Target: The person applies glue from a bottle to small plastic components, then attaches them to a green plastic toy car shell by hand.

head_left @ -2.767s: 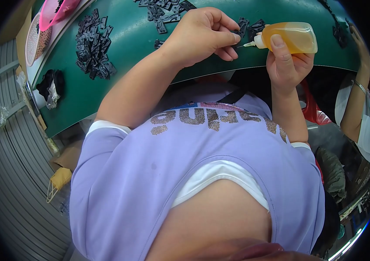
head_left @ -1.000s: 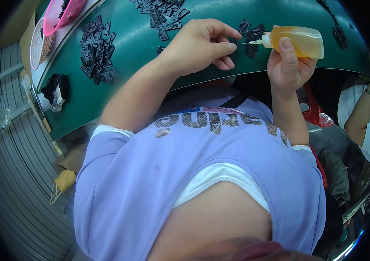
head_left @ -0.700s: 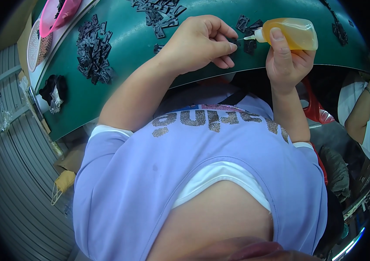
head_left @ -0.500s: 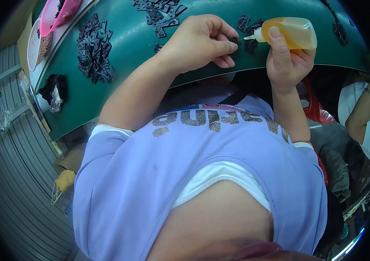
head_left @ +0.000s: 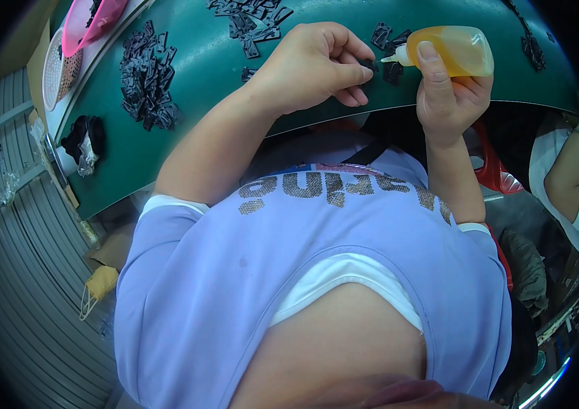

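Small black part [head_left: 370, 65] is pinched between thumb and fingers of the left hand [head_left: 320, 68] over the green table [head_left: 201, 51], amber-filled squeeze bottle [head_left: 460, 51] is gripped in the right hand [head_left: 451, 92], thumb pressed along its side, nozzle [head_left: 394, 58] aimed at the part, loose black parts [head_left: 392, 73] lying near.

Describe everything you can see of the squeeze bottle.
The squeeze bottle looks like translucent plastic, with amber liquid inside and a white collar tapering into a narrow nozzle. The right hand grips it above the green table, sideways in view, base right. Its nozzle points left toward a small dark piece in the left hand; contact is unclear.
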{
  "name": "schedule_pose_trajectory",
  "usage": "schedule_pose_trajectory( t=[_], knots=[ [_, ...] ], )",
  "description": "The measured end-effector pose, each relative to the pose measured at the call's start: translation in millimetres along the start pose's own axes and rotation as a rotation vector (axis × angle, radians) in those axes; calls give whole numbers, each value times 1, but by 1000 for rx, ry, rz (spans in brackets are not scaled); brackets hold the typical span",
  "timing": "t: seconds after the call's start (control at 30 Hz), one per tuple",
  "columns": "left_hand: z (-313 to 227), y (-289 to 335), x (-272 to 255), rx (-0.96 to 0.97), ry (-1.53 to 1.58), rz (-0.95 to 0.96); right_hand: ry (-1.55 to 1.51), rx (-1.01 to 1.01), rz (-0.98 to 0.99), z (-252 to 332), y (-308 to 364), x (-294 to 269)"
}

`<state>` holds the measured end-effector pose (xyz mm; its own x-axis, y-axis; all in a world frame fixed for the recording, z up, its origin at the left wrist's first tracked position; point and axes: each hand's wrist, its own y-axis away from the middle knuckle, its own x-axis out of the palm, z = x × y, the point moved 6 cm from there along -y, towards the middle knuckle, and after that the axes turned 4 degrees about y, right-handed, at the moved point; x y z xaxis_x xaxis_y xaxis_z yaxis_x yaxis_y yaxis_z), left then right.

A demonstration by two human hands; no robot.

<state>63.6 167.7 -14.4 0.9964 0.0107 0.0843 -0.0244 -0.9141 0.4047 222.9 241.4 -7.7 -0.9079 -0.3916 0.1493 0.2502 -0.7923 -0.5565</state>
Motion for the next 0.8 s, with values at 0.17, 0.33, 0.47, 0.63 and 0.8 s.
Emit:
schedule_pose_trajectory(
  t=[0.17,0.33,0.47,0.63,0.8],
  knots=[
    [1,0,-1,8,3,-1,-3,-33,-43,0,0,1],
    [0,-1,-4,14,46,-29,-160,5,-66,-7,-4,-9],
    [-2,-1,-5,37,80,-56,-226,62,54,-3,0,-3],
    [-2,-1,-4,37,82,-58,-172,71,93,-5,3,-1],
    [-2,-2,-4,30,74,-55,-131,48,92,-5,3,-1]
  ],
)
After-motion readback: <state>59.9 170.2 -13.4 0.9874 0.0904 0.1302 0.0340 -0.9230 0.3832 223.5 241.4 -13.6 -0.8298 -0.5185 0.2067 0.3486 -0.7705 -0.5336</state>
